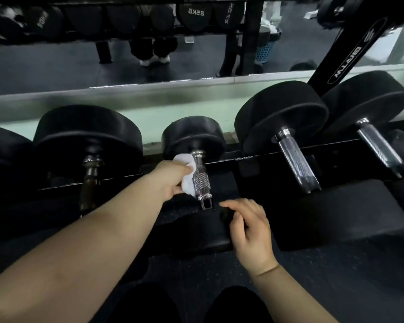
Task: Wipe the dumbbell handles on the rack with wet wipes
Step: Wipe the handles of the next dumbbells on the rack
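Observation:
A small black dumbbell lies on the rack in the middle, and its knurled chrome handle points toward me. My left hand holds a white wet wipe pressed against the left side of that handle. My right hand rests on the near black head of the same dumbbell, fingers curled over its top edge. Two bigger dumbbells stand to the right with bare chrome handles. Another dumbbell at the left has a darker handle.
A mirror runs behind the rack above a pale green ledge; it reflects more dumbbells, a person's legs and a blue basket. A black slanted rack post rises at the upper right. My knees show at the bottom edge.

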Action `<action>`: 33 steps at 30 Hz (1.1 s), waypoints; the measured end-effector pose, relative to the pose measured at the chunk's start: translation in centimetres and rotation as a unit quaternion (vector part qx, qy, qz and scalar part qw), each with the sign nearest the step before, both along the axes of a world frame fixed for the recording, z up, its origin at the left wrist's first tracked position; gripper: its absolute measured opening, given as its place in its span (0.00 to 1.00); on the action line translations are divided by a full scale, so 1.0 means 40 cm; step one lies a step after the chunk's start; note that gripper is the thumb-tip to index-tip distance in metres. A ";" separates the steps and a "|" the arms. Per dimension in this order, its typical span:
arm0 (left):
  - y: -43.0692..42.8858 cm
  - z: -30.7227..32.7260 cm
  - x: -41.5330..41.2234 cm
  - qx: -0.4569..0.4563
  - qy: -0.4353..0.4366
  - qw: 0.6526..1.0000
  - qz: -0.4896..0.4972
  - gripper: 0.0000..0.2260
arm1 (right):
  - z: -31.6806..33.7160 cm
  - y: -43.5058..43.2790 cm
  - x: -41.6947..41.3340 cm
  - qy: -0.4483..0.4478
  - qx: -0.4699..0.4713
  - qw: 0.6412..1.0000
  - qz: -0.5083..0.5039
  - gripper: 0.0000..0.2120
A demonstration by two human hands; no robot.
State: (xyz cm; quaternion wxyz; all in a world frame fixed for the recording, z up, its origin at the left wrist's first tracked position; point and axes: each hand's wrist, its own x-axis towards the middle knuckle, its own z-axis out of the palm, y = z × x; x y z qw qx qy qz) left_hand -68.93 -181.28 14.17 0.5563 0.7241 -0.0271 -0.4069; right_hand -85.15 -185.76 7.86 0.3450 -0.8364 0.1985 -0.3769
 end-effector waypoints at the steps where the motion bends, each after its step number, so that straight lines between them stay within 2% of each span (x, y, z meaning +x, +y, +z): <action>1: 0.005 -0.008 0.002 0.020 -0.012 1.000 -0.015 0.13 | -0.002 0.001 0.000 -0.001 -0.002 1.000 -0.003 0.13; 3: 0.025 -0.021 -0.016 0.091 -0.035 0.991 -0.091 0.05 | -0.003 0.003 -0.002 -0.001 -0.005 1.000 -0.003 0.13; 4: 0.035 -0.022 -0.034 0.128 -0.046 0.981 -0.138 0.05 | -0.001 0.002 -0.002 0.003 -0.006 1.000 -0.001 0.13; 6: 0.050 -0.041 -0.046 0.155 -0.083 0.971 -0.162 0.12 | 0.003 0.002 0.000 0.012 -0.012 1.000 0.000 0.14; 7: 0.051 -0.044 -0.043 0.132 -0.077 0.977 -0.145 0.12 | 0.003 0.002 0.000 0.012 -0.014 1.000 0.000 0.14; 10: 0.031 -0.031 -0.019 0.015 -0.020 1.000 -0.008 0.06 | -0.001 0.003 -0.002 0.000 -0.018 1.000 -0.002 0.14; 12: 0.017 -0.029 -0.010 -0.010 -0.005 1.000 0.023 0.11 | -0.003 0.004 -0.001 -0.007 -0.015 1.000 -0.008 0.14; 15: 0.033 -0.037 -0.022 0.073 -0.039 0.991 -0.103 0.08 | -0.005 0.004 0.001 -0.010 -0.023 1.000 -0.009 0.14; 17: 0.039 -0.046 -0.031 0.124 -0.054 0.976 -0.173 0.13 | -0.005 0.002 0.001 -0.011 -0.023 1.000 -0.007 0.14; 20: 0.026 -0.061 -0.016 0.121 -0.099 0.981 -0.113 0.14 | -0.006 0.002 0.000 -0.013 -0.024 1.000 -0.003 0.15; 22: 0.017 -0.070 -0.001 0.102 -0.101 0.989 -0.034 0.10 | -0.006 0.002 0.001 -0.010 -0.024 1.000 -0.003 0.15; 23: 0.016 -0.072 0.005 0.101 -0.097 0.990 -0.032 0.08 | -0.007 0.003 0.002 -0.012 -0.024 1.000 -0.004 0.15; 24: 0.019 -0.074 0.009 0.113 -0.091 0.988 -0.060 0.06 | -0.007 0.003 0.001 -0.014 -0.023 1.000 -0.006 0.15; 28: 0.038 -0.057 0.011 0.160 -0.048 0.958 -0.234 0.13 | -0.002 0.004 0.000 -0.018 -0.021 1.000 -0.004 0.15; 33: 0.049 -0.007 0.073 0.112 -0.004 0.942 -0.315 0.13 | -0.008 0.001 -0.001 -0.016 -0.027 1.000 -0.002 0.15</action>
